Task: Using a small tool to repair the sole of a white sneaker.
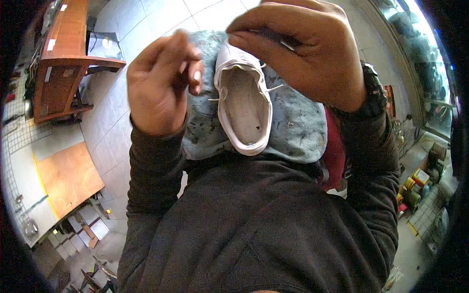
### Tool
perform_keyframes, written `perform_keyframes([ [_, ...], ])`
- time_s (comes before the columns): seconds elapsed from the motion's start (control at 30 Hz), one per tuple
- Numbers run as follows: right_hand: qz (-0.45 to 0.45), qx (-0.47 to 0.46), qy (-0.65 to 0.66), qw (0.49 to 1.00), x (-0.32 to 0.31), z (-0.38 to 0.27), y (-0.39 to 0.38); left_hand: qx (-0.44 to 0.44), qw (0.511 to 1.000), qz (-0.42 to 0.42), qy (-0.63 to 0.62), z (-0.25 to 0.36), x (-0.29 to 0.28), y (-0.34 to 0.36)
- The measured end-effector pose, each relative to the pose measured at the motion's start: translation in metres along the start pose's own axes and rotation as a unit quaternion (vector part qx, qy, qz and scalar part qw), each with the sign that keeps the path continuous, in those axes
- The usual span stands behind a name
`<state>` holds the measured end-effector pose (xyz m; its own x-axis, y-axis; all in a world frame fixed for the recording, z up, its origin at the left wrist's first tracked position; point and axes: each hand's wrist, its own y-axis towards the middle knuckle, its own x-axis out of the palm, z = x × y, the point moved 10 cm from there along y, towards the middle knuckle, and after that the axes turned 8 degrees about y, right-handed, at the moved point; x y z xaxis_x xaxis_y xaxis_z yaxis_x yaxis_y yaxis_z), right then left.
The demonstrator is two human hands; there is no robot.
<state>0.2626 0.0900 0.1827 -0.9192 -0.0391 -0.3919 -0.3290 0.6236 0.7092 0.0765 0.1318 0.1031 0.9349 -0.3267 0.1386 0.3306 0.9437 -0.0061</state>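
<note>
A white shoe (244, 102) lies on a stained grey-blue cloth (298, 122) over my lap, its toe pointing away from me. Its opening faces up and shows a worn, pale insole; short white lace or thread ends stick out at both sides. My left hand (163, 80) hovers left of the toe, its fingers curled in and slightly blurred. Over the toe's right side is my right hand (308, 53), thumb and fingers pressed together. Whatever either pinch holds is too small or hidden to make out. A dark watch sits on my right wrist.
A brown wooden desk (63, 63) stands at the far left, with a flat wooden board (71, 178) nearer. Pale floor tiles (161, 17) stretch ahead. Several jars and cans (415, 185) cluster at the right. A glass-fronted case (430, 63) stands at the far right.
</note>
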Motion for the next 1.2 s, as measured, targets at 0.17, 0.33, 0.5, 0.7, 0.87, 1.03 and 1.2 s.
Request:
perform_keyframes([
  [0.17,-0.075,0.31,0.228,0.92,0.016,0.053,-0.057,0.05,0.972,-0.186,-0.133,0.013,0.019,-0.033],
  [0.33,-0.049,0.264,0.292,0.918,-0.022,0.052,-0.113,0.062,0.948,-0.238,-0.201,0.053,-0.015,-0.046],
  [0.5,0.355,0.392,0.184,0.828,-0.203,0.029,-0.259,0.252,0.908,-0.239,0.236,0.065,0.001,-0.067],
  [0.7,0.575,0.502,-0.007,0.646,-0.274,-0.053,-0.474,0.305,0.527,-0.472,0.638,-0.046,0.071,-0.092],
  [0.87,0.366,0.686,-0.133,0.615,-0.224,-0.075,-0.577,0.331,0.423,-0.511,0.67,-0.068,0.073,-0.075],
  [1.03,0.124,0.806,-0.223,0.533,-0.169,-0.085,-0.646,0.294,0.533,-0.484,0.628,-0.013,0.09,-0.03],
  [1.2,0.136,0.823,-0.278,0.476,-0.16,-0.091,-0.656,-0.07,0.847,-0.345,0.398,0.035,0.037,0.02],
])
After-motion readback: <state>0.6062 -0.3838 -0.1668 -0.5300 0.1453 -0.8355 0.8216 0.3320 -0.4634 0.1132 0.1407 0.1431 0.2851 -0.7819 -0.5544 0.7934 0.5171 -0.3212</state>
